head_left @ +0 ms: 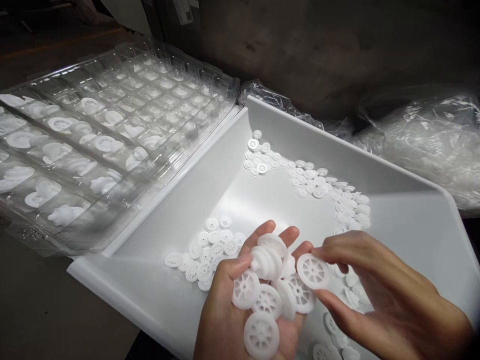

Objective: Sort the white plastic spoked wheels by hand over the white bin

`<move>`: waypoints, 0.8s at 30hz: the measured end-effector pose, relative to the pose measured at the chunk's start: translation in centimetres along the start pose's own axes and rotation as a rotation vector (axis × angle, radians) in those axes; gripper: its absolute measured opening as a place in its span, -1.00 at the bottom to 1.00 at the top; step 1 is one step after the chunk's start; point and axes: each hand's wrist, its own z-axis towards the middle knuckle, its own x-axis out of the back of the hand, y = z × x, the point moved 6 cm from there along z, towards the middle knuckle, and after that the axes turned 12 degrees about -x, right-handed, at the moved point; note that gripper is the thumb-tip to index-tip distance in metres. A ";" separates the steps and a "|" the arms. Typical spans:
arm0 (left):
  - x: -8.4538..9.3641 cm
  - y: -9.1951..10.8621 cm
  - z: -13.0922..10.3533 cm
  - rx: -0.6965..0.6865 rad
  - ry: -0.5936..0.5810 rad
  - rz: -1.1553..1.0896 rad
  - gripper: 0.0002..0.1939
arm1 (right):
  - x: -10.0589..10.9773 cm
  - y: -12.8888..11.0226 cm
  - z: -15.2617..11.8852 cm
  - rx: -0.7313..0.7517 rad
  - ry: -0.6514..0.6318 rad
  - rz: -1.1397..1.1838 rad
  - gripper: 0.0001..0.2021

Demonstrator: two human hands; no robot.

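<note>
Several white plastic gears (267, 302) with spoked faces rest in my left hand (221, 320), its palm up and fingers curled around the heap. Some of the gears lie on edge, others face up. Between the thumb and fingertips of my right hand (390, 295) is one white spoked gear (313, 270), pinched at its rim beside the heap. Both hands are over a light grey tray (150, 280), where more white gears (215, 245) lie in a loose cluster left of my hands. Others partly show beneath my right hand.
To the left, a clear plastic compartment tray (150, 165) has white gears in its nearer pockets. A curved band of gears (311, 177) runs along the grey tray's far side. Crumpled clear plastic bags (427, 140) sit behind on the right. A dark surface (318, 50) stands beyond.
</note>
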 end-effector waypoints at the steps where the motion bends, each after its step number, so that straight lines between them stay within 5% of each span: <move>1: 0.1 -0.1 0.1 0.007 -0.001 0.011 -0.70 | 0.0 -0.1 0.2 -0.008 0.013 0.013 -0.69; 7: 0.7 0.0 -0.1 0.034 0.118 0.068 -0.70 | 0.6 0.2 0.3 -0.116 0.121 0.080 -0.84; 13: -0.4 0.6 -0.6 -0.012 0.116 0.112 -0.65 | 0.3 1.3 -0.1 -0.219 0.022 0.163 -0.77; 21: 0.6 0.0 0.2 -0.016 0.059 0.097 -0.67 | -1.7 2.7 0.7 -0.493 -0.120 0.891 -0.85; 24: 0.9 -0.2 0.3 -0.007 0.062 0.104 -0.65 | -2.0 3.0 0.5 -0.537 -0.134 0.916 -0.91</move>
